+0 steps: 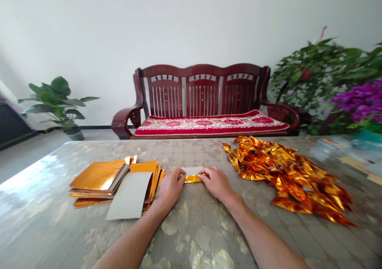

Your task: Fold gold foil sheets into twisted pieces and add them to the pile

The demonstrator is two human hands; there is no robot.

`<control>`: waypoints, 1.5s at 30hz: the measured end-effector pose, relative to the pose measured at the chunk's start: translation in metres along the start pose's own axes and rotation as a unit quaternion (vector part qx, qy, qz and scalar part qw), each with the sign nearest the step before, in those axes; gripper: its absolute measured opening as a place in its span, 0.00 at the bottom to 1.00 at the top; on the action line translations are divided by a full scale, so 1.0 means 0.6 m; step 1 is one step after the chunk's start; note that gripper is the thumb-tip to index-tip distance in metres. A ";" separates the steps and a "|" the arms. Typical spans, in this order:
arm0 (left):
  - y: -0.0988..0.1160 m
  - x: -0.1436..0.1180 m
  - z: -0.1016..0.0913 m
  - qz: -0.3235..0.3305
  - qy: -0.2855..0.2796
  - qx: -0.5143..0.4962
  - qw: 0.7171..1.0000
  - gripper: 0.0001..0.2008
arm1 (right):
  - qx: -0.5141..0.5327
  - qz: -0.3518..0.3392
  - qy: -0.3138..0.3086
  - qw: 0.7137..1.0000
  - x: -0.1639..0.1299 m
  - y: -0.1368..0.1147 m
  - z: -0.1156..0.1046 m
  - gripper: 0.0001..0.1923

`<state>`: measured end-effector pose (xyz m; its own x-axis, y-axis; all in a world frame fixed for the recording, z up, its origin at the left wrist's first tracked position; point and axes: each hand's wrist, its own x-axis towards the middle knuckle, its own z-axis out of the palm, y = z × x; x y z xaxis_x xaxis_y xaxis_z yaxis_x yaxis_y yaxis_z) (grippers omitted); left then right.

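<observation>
Both grips on one gold sheet (192, 178)

Shiny gold foil strip (192, 178) with a pale grey-white back, pinched between left hand (170, 187) and right hand (217, 182). At nine o'clock, stack of gold sheets (100, 176), one grey sheet (131, 195) face-down. At three o'clock, glittering orange-gold heap of folded pieces (286, 177). Underneath, grey-beige tablecloth (193, 237) patterned with pale flowers. At twelve o'clock, dark red bench (203, 90), crimson floral cushion (209, 125).
</observation>
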<state>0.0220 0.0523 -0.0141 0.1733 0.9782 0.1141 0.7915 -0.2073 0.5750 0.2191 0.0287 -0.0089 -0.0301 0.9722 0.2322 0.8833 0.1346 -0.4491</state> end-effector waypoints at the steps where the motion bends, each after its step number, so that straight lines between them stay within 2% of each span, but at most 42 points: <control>1: -0.001 0.001 0.000 0.000 -0.002 -0.001 1.000 0.09 | -0.006 -0.002 -0.001 1.000 0.000 0.001 0.001 0.08; 18: 0.009 -0.002 -0.007 0.004 0.001 0.081 0.997 0.09 | -0.059 -0.020 -0.004 0.998 -0.001 -0.003 0.002 0.08; 29: 0.016 -0.008 -0.007 0.056 0.017 0.168 0.984 0.09 | -0.070 -0.023 -0.010 0.997 -0.002 -0.009 -0.002 0.08; 37: 0.019 -0.011 -0.007 0.069 0.022 0.211 0.975 0.10 | -0.087 -0.033 -0.002 0.996 -0.003 -0.012 0.000 0.07; 45: 0.028 -0.009 -0.008 0.054 0.003 0.230 0.972 0.10 | -0.095 -0.031 -0.006 0.995 -0.004 -0.016 -0.004 0.06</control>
<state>0.0312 0.0436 -0.0011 0.2680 0.9502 0.1592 0.9471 -0.2901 0.1374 0.2117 0.0247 -0.0028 -0.0924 0.9656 0.2431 0.9518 0.1574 -0.2631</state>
